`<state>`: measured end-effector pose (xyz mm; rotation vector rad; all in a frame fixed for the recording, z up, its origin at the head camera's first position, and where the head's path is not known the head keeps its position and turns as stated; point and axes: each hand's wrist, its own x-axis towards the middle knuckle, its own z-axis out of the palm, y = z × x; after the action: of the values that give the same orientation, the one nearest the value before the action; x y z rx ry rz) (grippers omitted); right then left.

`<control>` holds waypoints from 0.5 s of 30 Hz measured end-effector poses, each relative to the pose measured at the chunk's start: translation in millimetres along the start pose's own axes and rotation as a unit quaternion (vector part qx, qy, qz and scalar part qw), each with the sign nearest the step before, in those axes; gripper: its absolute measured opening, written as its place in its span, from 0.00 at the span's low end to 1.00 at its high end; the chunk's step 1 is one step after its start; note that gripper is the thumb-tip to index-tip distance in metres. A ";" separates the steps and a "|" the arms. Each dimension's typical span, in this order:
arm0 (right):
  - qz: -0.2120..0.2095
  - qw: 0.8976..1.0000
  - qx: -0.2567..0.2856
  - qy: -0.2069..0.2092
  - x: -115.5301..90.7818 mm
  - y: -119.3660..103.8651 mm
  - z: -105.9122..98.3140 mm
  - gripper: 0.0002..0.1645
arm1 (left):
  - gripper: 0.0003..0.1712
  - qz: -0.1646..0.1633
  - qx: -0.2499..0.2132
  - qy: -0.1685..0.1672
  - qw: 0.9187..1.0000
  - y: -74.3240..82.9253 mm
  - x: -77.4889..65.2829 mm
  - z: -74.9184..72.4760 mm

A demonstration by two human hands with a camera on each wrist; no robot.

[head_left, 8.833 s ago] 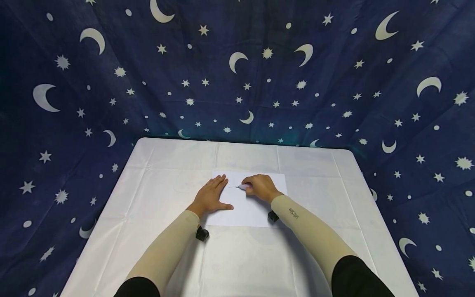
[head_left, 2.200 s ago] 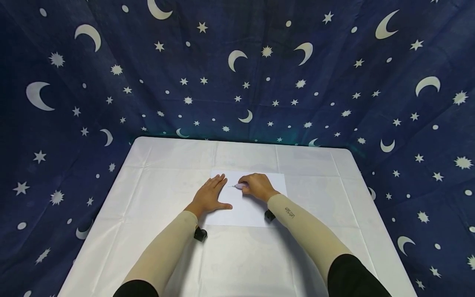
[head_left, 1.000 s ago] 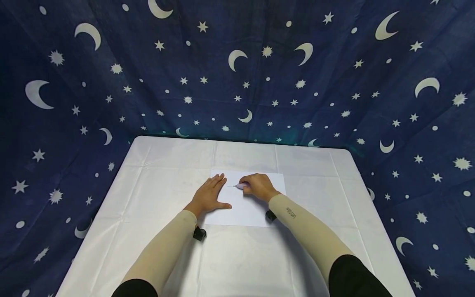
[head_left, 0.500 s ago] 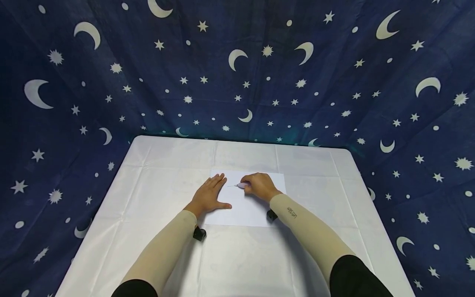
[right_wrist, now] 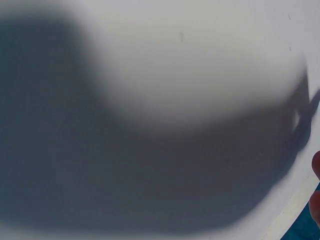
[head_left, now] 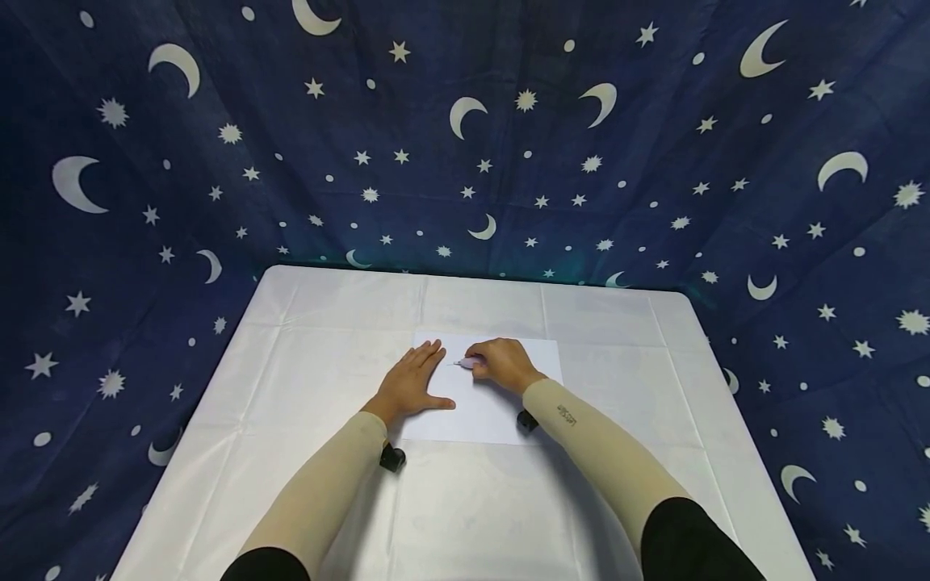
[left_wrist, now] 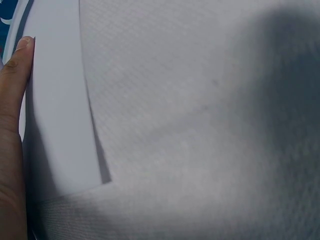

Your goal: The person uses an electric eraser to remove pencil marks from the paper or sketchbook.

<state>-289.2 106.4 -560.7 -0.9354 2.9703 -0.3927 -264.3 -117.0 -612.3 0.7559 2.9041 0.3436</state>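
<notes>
A sheet of white paper [head_left: 475, 415] lies on the white table. My left hand [head_left: 407, 387] rests on its left part, fingers straight and thumb spread to the right; in the left wrist view the thumb [left_wrist: 15, 75] shows at the left edge beside the paper [left_wrist: 60, 125]. My right hand [head_left: 504, 363] pinches a small, pale lilac pen-like tool [head_left: 468, 363] with a narrow grey tip pointing left. The tip meets a short thin line [head_left: 451, 365] on the paper. The tool's exact kind cannot be told. Only two fingertips [right_wrist: 315, 205] enter the right wrist view.
The white tablecloth [head_left: 327, 355] has fold creases. A dark blue curtain [head_left: 429, 97] with moons and stars surrounds the table's far side and flanks. Black wrist cameras [head_left: 392, 458] sit under both forearms. Shadow covers much of the right wrist view.
Over these frames my right hand and the tool shift slightly left and right along the thin line; since half a second ago they have moved left. My left hand stays in place.
</notes>
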 end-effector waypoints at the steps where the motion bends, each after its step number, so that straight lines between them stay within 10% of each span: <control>1: 0.000 1.000 -0.002 -0.001 0.6 -1.0 0.2 0.16 | 0.66 -0.001 0.001 -0.002 1.000 0.3 0.0 0.0; 15: 0.009 1.000 -0.009 -0.009 0.5 -2.9 1.7 0.16 | 0.66 0.004 -0.002 0.009 1.000 0.8 -1.1 -1.8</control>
<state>-287.8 103.4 -561.6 -0.9067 2.9696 -0.3548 -263.2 -117.2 -610.3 0.7669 2.9165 0.3588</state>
